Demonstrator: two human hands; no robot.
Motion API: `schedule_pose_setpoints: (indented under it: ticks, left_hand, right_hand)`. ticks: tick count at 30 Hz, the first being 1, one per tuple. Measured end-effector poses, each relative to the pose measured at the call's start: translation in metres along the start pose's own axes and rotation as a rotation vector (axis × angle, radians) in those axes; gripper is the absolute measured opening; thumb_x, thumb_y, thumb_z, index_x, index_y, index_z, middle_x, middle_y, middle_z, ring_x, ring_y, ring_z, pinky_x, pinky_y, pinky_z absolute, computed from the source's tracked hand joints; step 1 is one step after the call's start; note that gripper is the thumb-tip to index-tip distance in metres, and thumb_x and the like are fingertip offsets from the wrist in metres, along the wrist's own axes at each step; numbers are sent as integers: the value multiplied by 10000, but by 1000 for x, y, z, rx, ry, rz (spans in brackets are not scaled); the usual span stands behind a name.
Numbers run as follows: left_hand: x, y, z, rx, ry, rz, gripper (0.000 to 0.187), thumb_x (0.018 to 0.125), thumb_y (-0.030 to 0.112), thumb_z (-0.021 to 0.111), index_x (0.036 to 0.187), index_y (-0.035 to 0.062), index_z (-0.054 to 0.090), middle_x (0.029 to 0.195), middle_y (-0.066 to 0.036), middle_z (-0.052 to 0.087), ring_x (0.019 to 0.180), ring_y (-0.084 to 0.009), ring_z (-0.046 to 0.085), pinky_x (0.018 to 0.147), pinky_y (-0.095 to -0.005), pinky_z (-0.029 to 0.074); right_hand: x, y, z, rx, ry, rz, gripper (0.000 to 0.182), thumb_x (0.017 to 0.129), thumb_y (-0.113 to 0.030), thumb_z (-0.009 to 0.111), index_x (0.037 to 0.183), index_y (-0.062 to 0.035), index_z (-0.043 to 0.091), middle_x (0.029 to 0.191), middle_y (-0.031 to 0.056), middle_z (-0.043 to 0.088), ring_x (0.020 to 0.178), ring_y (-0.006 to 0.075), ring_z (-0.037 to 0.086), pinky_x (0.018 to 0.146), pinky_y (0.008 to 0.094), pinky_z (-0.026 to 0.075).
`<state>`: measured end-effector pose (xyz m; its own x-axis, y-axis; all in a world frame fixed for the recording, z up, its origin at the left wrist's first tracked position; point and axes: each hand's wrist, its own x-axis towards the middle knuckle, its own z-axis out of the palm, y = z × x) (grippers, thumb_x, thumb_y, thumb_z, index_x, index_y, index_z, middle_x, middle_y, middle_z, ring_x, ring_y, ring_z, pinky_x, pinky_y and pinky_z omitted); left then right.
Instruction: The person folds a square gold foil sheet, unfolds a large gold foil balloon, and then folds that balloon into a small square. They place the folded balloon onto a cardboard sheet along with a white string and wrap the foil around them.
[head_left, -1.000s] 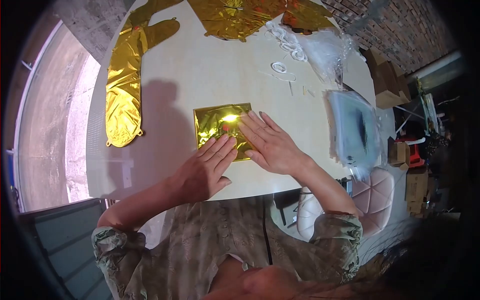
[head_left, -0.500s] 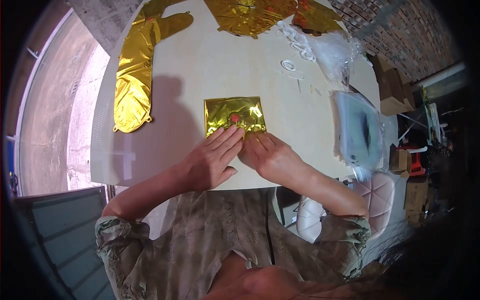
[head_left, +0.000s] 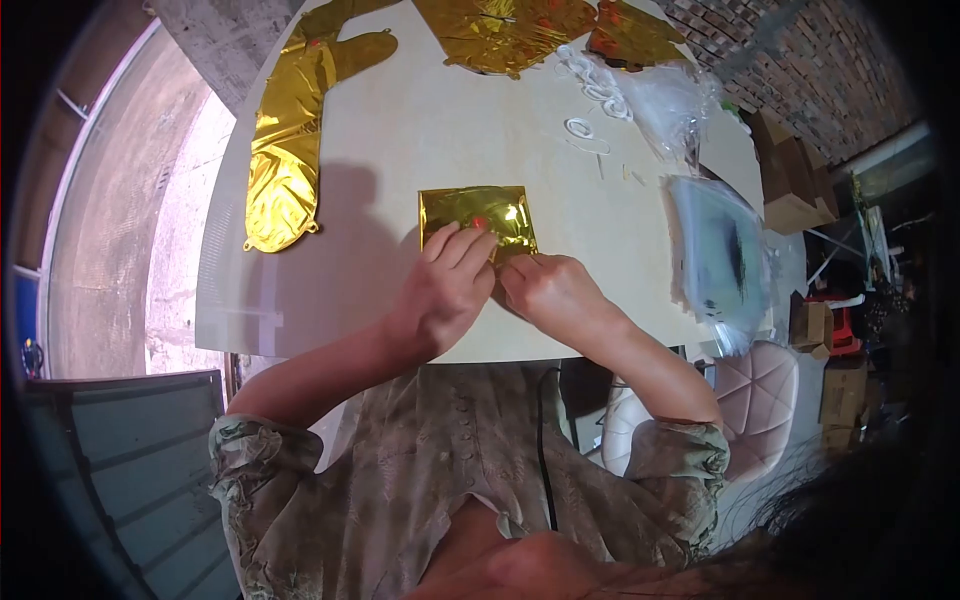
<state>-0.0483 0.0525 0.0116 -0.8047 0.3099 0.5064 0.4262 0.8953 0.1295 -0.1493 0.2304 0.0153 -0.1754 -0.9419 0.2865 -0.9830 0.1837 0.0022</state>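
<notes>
A gold foil balloon folded into a flat, shiny square (head_left: 475, 203) lies on the table before me, with a red spot near its middle. My left hand (head_left: 448, 285) has its fingers bent over the near left part of the square, the thumb hidden beneath. At the near right edge, my right hand (head_left: 547, 290) is closed on the foil with its fingers curled under. Both hands sit close together and cover the near edge of the square.
Unfolded gold foil balloons (head_left: 285, 190) lie at the table's left and far side. At the right are white string coils (head_left: 579, 128), crumpled clear plastic bags (head_left: 668, 105) and a stack of clear plastic sleeves (head_left: 722, 255). A quilted chair (head_left: 757, 410) stands beyond the near right edge.
My left fingers, stretched flat on the foil before, are now bent over it. My right fingers have curled in at the near edge. The whole view has shifted slightly.
</notes>
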Motion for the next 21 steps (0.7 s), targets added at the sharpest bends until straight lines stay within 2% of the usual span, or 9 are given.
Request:
schedule_pose_setpoints:
  ticks: [3,5,7,9,11,14,16,17,21]
  left_hand:
    - [-2,6,3,61,-77,-20,127,786,98,603,847,-8,638,1028,-189,649,952,-295,620,882,-408,467]
    - [1,5,-2,110,-197,-39,119,782,101,595,836,5,642,966,-164,650,878,-275,612,826,-383,465]
    - [12,-9,-14,-5,-145,-67,88,828,79,616,847,20,677,901,-127,657,852,-297,623,787,-391,490]
    - [16,-33,-14,-335,265,-349,111,896,110,653,928,26,718,857,-93,685,783,-225,648,720,-350,511]
    - [35,-62,-57,-774,79,-801,229,910,217,726,1014,12,735,842,-50,722,744,-66,634,686,-226,503]
    - [39,-98,-66,-1380,-10,-871,250,933,255,678,993,12,683,817,-32,677,682,-92,629,646,-253,512]
    - [33,-103,-47,-1480,-22,-941,241,932,265,667,1007,36,658,834,-20,666,651,-99,617,623,-257,510]
    - [30,-108,-39,-1563,-98,-955,271,965,200,605,1108,-29,629,990,-75,697,801,-129,651,718,-273,511]
    - [14,-123,-5,-1379,-182,-1084,279,932,222,646,1054,-28,662,964,-85,699,829,-150,658,762,-293,520]
  right_hand:
    - [-1,1,-2,34,49,32,195,778,-134,742,715,-70,568,720,38,578,627,197,638,544,324,528]
    - [1,3,-12,154,-102,122,153,796,-137,743,858,-33,649,860,84,664,765,261,683,650,356,568]
    - [4,10,-43,295,13,174,227,821,-148,744,995,-29,662,982,117,681,891,279,685,752,358,567]
    - [-2,18,-76,491,167,329,407,866,-169,743,1240,-46,639,1203,160,672,1117,287,654,937,362,526]
    - [-18,39,-82,556,301,475,477,940,-178,707,1380,-47,576,1315,130,651,1225,217,612,1031,343,468]
    - [-30,58,-66,1047,480,644,459,983,-169,664,1398,-13,545,1309,113,648,1207,186,608,1029,336,471]
    - [-34,57,-56,1092,452,643,455,1014,-168,625,1413,19,514,1272,117,659,1166,166,615,1013,307,478]
    - [-34,57,-51,1192,378,729,454,1015,-172,622,1413,18,514,1253,110,670,1141,163,626,1003,301,483]
    - [-39,38,-52,1164,267,756,361,1013,-144,603,1334,21,581,1182,100,703,1082,161,655,956,291,505]
